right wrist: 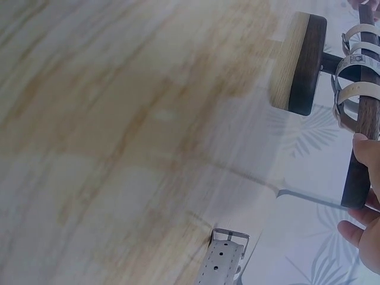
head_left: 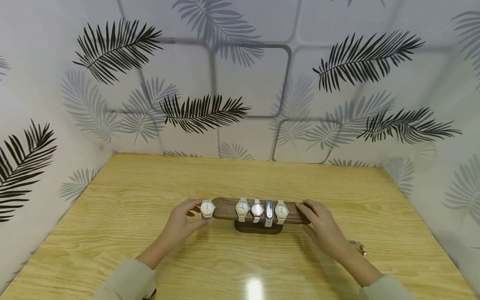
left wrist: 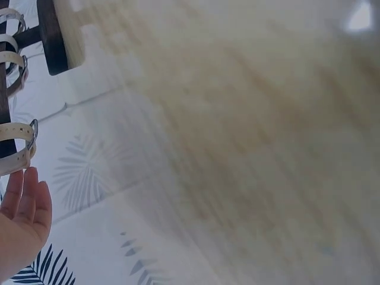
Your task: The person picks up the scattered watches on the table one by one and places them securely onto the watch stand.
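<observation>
At the left end of a dark wooden watch stand (head_left: 226, 208), my left hand (head_left: 181, 224) holds a white-strapped watch (head_left: 207, 208) between thumb and fingers. In the left wrist view its buckled strap (left wrist: 16, 160) is at the tip of the bar; how far the loop goes over the bar is hard to tell. Around the middle of the bar sit a white watch (head_left: 242, 208), a rose-rimmed watch (head_left: 257, 210), a fitness band (head_left: 269, 209) and a cream-strapped watch (head_left: 281, 211). My right hand (head_left: 327, 233) grips the bar's right end.
The stand's base (head_left: 258, 228) rests on the wood-grain table (head_left: 232, 262). Another watch (head_left: 358, 246) lies on the table by my right wrist; its perforated strap (right wrist: 221, 261) shows in the right wrist view. A leaf-patterned wall covering (head_left: 247, 83) rises behind the table.
</observation>
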A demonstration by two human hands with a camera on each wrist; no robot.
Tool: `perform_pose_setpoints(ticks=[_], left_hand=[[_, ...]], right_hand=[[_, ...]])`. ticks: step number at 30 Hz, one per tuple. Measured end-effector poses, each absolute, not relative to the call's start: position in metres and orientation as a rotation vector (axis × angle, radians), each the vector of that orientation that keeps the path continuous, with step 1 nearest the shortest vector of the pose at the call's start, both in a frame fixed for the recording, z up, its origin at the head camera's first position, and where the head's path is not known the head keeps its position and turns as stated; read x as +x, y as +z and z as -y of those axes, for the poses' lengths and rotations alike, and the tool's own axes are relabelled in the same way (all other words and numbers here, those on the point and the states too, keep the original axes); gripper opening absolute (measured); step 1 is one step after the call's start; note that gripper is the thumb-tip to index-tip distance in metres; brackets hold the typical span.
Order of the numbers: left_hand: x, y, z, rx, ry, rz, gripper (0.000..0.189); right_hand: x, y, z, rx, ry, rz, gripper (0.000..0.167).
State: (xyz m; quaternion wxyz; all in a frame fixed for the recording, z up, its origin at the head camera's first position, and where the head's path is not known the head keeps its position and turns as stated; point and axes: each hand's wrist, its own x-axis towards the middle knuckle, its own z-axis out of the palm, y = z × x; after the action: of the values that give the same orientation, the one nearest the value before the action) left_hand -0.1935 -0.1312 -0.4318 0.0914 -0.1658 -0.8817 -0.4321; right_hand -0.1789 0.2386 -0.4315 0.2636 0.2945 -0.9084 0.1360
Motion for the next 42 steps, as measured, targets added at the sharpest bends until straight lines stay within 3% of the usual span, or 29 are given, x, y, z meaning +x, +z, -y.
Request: perform_pose_setpoints(ticks=[13, 24, 32, 42], left_hand=[[-0.210, -0.430, 0.135, -0.540, -1.391, 2.678, 0.056], [-0.213, -0.429, 0.130, -0.701, -1.377, 2.649, 0.061], [-0.217, -0.430, 0.131, -0.714, -1.582, 2.661, 0.061], [-0.214, -0.427, 0.131, -0.718, -1.515, 2.713, 0.067]], right_hand=[[-0.180, -0.430, -0.237, 0.806, 0.361, 2.471, 0.062], [-0.178, -0.426, -0.237, 0.807, 0.412, 2.493, 0.057], [-0.180, -0.427, -0.239, 0.838, 0.443, 2.470, 0.058], [-0.180, -0.429, -0.239, 0.839, 0.448, 2.475, 0.057]])
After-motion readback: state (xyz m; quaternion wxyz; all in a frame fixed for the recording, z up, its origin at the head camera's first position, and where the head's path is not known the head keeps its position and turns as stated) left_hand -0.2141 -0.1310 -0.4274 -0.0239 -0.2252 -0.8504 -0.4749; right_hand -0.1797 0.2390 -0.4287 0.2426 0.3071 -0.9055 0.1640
